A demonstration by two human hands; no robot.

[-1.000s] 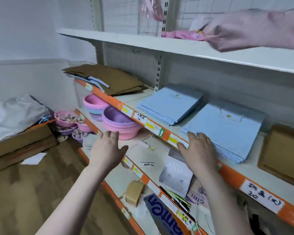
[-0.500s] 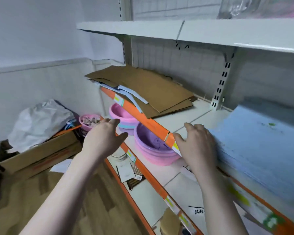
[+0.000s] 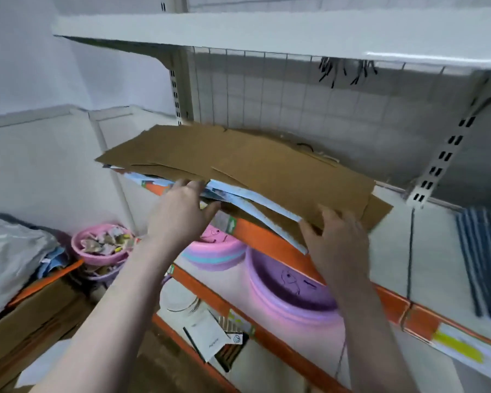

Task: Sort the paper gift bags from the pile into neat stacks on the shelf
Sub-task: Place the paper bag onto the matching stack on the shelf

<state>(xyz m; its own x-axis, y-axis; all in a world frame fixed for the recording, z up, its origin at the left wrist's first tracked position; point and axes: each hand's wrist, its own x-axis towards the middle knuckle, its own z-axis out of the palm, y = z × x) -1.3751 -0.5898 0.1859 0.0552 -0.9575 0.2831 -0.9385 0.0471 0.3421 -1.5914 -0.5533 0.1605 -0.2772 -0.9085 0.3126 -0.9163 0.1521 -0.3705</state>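
Pile: brown paper gift bags (image 3: 238,163), flat and fanned untidily on the middle shelf (image 3: 391,245), with blue-white bags (image 3: 255,199) poking out beneath at the front edge.
Left hand (image 3: 179,211): at the pile's front-left; fingertips reach in among the blue-white bags, thumb underneath. Looks a loose pinch, but blur makes the grip hard to confirm.
Right hand (image 3: 335,236): at the front-right corner, fingers spread and fairly straight on the brown edge, clamped on nothing.
Key relation: pile lies straight ahead of both hands and just above them; its long axis runs left to right along the shelf front, one hand at each end.
Likely next: square or lift the pile two-handed.
Sorted stack: blue bags (image 3: 482,251), far right, blurred.
Writing: shelf-edge labels (image 3: 457,346) unreadable; drawing on the purple basin (image 3: 289,290) below, no legible text.
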